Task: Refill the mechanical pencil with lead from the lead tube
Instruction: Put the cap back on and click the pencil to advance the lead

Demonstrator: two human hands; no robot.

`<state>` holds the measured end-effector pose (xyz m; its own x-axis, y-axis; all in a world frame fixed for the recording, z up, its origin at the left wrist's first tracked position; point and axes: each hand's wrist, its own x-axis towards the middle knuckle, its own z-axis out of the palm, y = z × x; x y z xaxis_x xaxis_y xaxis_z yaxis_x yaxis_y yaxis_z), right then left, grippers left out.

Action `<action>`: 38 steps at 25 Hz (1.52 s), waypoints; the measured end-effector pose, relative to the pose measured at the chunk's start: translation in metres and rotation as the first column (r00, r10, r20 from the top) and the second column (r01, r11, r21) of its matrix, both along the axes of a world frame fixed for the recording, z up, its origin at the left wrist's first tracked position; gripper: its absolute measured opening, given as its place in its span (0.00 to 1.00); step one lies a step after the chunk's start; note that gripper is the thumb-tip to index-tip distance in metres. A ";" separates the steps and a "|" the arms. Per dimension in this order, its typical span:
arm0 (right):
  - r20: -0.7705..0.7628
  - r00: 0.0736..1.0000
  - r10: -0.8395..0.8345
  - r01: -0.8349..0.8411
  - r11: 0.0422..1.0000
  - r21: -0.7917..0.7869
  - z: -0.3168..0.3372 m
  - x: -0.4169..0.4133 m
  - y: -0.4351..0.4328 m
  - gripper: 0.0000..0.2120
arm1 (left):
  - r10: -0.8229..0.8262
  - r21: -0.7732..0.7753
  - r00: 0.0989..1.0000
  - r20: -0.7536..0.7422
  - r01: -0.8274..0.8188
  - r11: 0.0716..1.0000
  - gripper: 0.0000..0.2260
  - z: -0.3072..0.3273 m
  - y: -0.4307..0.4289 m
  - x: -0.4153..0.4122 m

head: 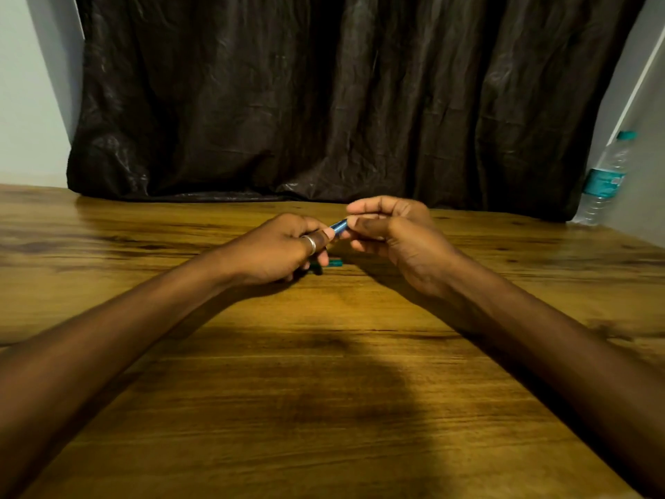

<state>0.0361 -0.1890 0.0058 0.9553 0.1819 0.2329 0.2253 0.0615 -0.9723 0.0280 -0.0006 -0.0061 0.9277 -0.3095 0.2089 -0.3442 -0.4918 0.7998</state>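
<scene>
Showing only a short blue stretch between the two hands, the mechanical pencil (338, 226) sits above the middle of the desk (324, 390), tilted so its visible end rises toward the right. The left hand (279, 252) has its grip clenched around the pencil's lower part, thumb and forefinger pinching the barrel just where it emerges; a silver ring (310, 243) circles one finger of that hand. The right hand (388, 234) meets the pencil's upper end with its fingertips gathered there, the grip closed in a pinch, though whether it grasps the pencil's end, a cap or a lead cannot be told from this view. Just below the left hand, a small teal object (333, 262) lies on the desk, partly hidden by the fingers; it may be the lead tube, but too little shows to be sure. Both bare forearms reach in from the near corners. Behind the desk hangs a dark, wrinkled cloth (342, 102), and a plastic water bottle (604, 181) with a teal cap stands at the far right edge, well apart from the hands.
</scene>
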 end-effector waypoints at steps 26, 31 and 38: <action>-0.311 0.947 0.082 0.113 0.821 0.560 0.032 0.012 0.032 0.13 | -0.405 -0.590 0.784 -0.469 0.063 0.805 0.39 -0.006 -0.013 -0.012; -0.289 0.956 0.049 0.117 0.840 0.529 0.031 0.008 0.030 0.14 | -0.431 -0.560 0.775 -0.462 0.121 0.819 0.42 -0.006 -0.014 -0.012; -0.269 0.963 -0.012 0.157 0.837 0.524 0.029 0.006 0.030 0.13 | -0.417 -0.535 0.783 -0.462 0.129 0.835 0.41 -0.005 -0.015 -0.013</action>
<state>0.0419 -0.1595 0.0345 0.9996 0.0133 0.0266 0.0139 0.5809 -0.8139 0.0151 -0.0153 -0.0109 0.8135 -0.5699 -0.1157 0.1543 0.0197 0.9878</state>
